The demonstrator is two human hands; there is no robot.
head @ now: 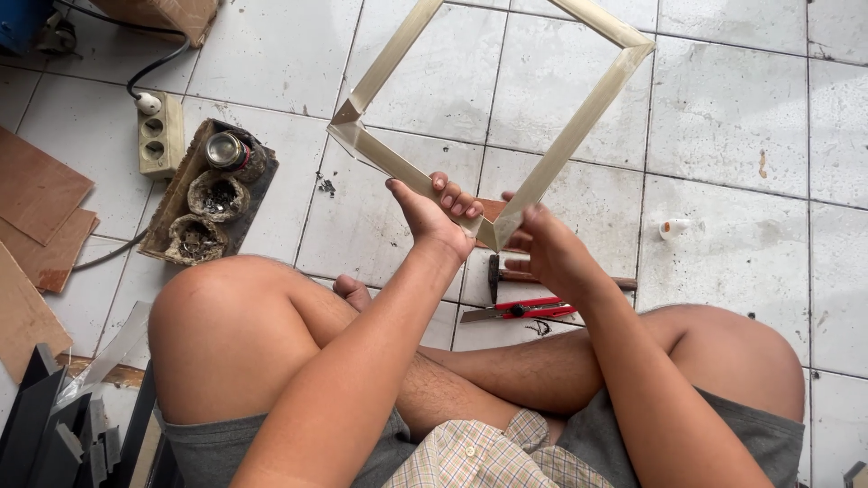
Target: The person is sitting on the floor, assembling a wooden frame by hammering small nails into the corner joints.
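The frame, a pale square of mitred strips, is held up over the floor by its near corner, its top edge cut off by the picture; the left hand curls its fingers round one strip, the right hand pinches the other, its fingertips hidden behind the wood. Under the hands lie a red cutter and a dark tool, half hidden by the wrist. The floor is stained white tile, with a tray of tins, a power strip and brown boards at the left
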